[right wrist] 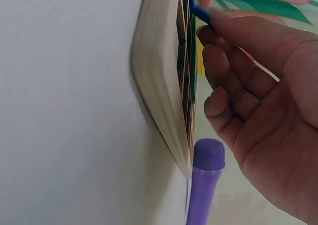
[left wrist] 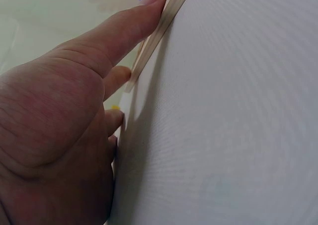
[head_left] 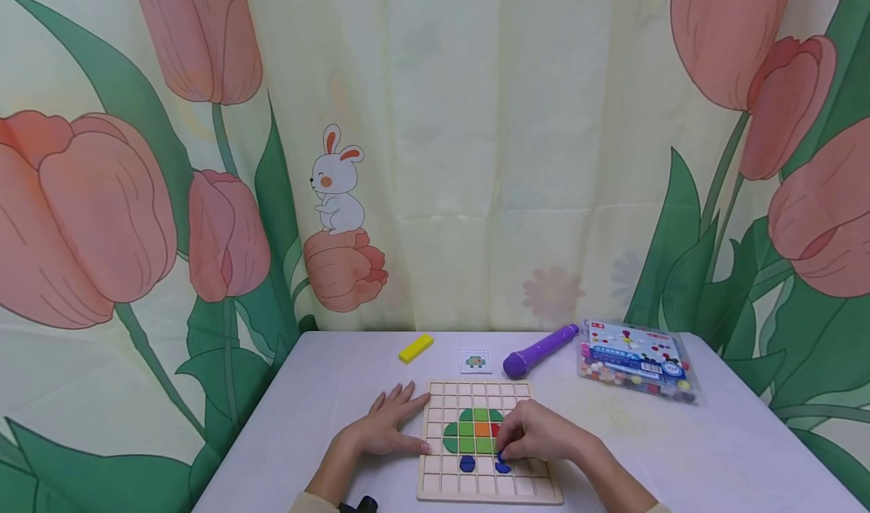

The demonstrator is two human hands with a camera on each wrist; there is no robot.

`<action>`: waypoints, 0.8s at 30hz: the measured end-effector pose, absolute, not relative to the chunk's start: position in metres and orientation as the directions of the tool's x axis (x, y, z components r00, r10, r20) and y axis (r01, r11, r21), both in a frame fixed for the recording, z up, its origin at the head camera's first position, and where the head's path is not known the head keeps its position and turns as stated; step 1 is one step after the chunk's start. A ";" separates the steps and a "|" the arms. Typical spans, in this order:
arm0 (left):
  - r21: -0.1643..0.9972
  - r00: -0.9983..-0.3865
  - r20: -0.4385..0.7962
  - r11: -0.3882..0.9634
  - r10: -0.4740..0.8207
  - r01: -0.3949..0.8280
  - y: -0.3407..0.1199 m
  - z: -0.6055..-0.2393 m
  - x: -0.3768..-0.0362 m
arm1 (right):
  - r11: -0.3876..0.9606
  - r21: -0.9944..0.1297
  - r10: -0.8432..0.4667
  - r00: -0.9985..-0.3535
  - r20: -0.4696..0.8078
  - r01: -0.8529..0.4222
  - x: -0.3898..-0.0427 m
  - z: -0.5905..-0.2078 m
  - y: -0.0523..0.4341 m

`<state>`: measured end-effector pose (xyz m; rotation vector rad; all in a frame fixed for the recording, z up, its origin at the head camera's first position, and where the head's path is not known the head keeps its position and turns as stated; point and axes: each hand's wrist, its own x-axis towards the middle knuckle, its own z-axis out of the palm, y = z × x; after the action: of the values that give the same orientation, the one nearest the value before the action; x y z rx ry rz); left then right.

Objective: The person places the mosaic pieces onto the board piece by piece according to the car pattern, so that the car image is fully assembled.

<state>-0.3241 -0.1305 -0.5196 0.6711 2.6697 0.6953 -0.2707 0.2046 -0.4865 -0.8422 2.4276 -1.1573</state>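
Observation:
A wooden grid board (head_left: 476,490) lies near the table's front edge, with green, orange and red tiles (head_left: 473,428) set in its middle and a blue tile (head_left: 467,463) below them. My left hand (head_left: 390,426) lies flat on the table, its thumb (left wrist: 124,29) against the board's left edge (left wrist: 159,34). My right hand (head_left: 533,434) pinches a second blue piece (head_left: 502,464) over the board; in the right wrist view the fingertips (right wrist: 211,36) hold that blue piece (right wrist: 200,12) at the board's face (right wrist: 161,86).
Behind the board lie a yellow block (head_left: 415,347), a small picture card (head_left: 475,360), a purple pen-shaped tool (head_left: 540,350) and a clear packet of coloured pieces (head_left: 635,360). A tulip-print curtain hangs behind the white table (head_left: 714,452).

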 end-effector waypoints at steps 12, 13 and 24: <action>0.521 -0.846 -0.158 0.771 0.509 0.366 -0.131 -0.518 -0.323 | 0.563 -0.768 -0.601 -0.789 -0.127 -0.305 -0.267 -0.483 0.207; 0.522 -0.846 -0.160 0.771 0.508 0.365 -0.131 -0.518 -0.323 | 0.565 -0.767 -0.600 -0.789 -0.131 -0.302 -0.267 -0.483 0.207; 0.517 -0.849 -0.173 0.779 0.500 0.354 -0.131 -0.519 -0.324 | 0.562 -0.773 -0.613 -0.776 -0.151 -0.294 -0.265 -0.481 0.208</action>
<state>-0.3241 -0.1306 -0.5189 0.6578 2.6710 0.6896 -0.2651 0.2084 -0.4810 -0.7350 2.3940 -1.0769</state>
